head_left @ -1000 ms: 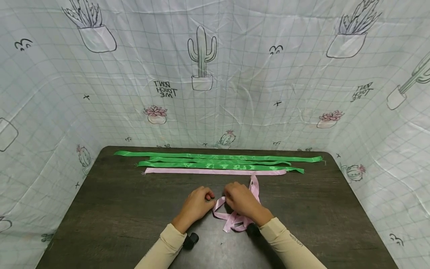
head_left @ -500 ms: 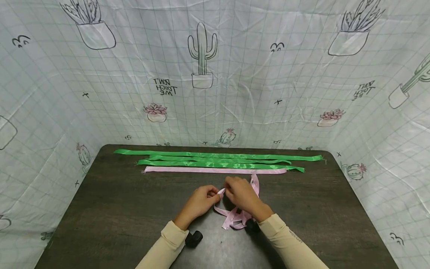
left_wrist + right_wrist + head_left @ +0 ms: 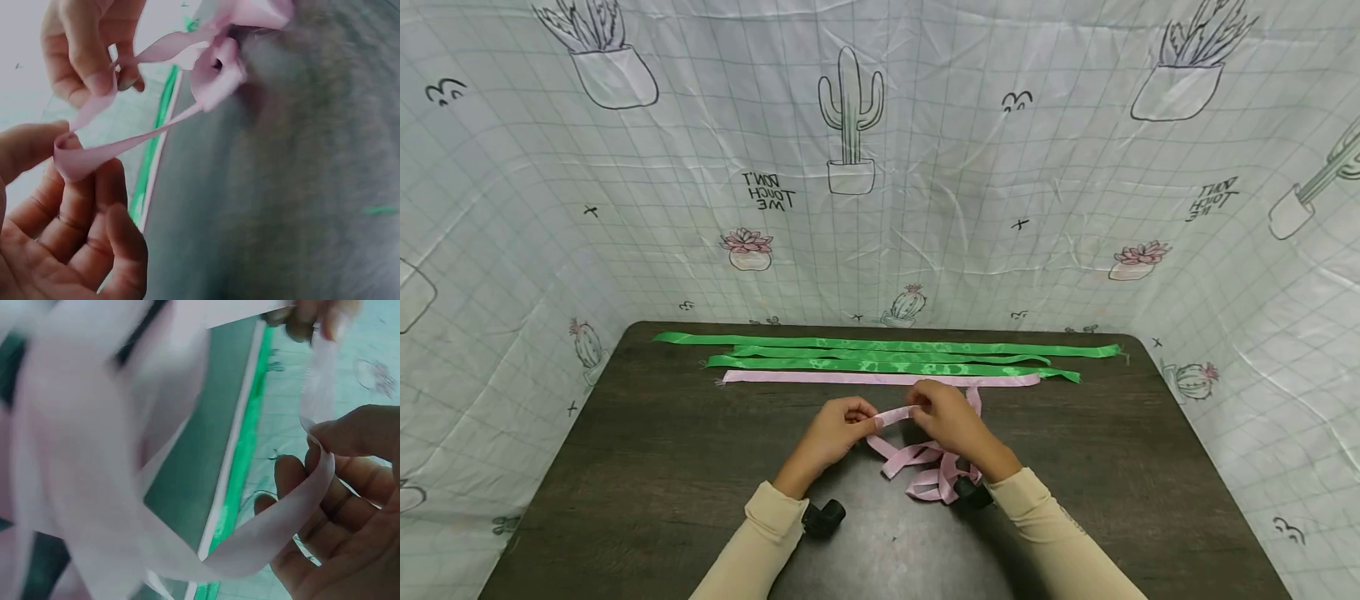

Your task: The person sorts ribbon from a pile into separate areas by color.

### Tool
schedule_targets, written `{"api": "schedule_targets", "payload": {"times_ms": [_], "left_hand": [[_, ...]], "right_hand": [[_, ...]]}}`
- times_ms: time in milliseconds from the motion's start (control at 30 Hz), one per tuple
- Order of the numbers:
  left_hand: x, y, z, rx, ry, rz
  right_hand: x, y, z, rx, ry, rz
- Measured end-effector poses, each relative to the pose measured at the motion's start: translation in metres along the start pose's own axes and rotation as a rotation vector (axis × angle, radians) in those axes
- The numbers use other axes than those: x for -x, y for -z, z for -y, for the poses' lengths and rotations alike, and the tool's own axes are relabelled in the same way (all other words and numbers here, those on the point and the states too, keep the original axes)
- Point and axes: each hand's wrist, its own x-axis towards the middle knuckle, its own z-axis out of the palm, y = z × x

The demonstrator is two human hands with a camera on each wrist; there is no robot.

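A loose pink ribbon [image 3: 897,415] runs between both hands, with a short stretch held up off the table. My left hand [image 3: 838,429] pinches it between thumb and fingers, and the ribbon [image 3: 94,159] bends over those fingertips in the left wrist view. To the right, my right hand [image 3: 951,417] pinches the same ribbon; in the right wrist view its thumb presses the ribbon [image 3: 269,544] against the fingers. The slack hangs and lies in loops under the right hand, partly hidden by it.
Another pink ribbon [image 3: 820,377] lies straight across the table [image 3: 662,467], just beyond the hands. Behind it several green ribbons [image 3: 880,346] are stretched out side by side. A printed cloth [image 3: 940,167] stands behind the table. Black wrist cameras [image 3: 823,518] sit under the sleeves.
My left hand, first apart from the ribbon, has taken hold of it. Both hands have shifted farther from the body and spread slightly, drawing the stretch between them straighter.
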Motion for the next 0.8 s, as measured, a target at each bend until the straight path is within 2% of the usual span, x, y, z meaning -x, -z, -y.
{"api": "schedule_targets", "payload": {"times_ms": [267,433,600,800], "left_hand": [[-0.001,0.017,-0.008,0.08,0.038,0.017],[0.0,0.028,-0.013,0.108,0.018,0.016],[0.003,0.043,-0.018,0.132,0.004,0.027],[0.006,0.06,-0.025,0.136,-0.007,0.028]], "right_hand": [[-0.001,0.022,-0.002,-0.25,-0.074,0.049],[0.0,0.035,-0.004,-0.334,-0.103,0.071],[0.002,0.048,-0.008,-0.394,-0.109,0.08],[0.004,0.066,-0.012,-0.397,-0.093,0.07]]}}
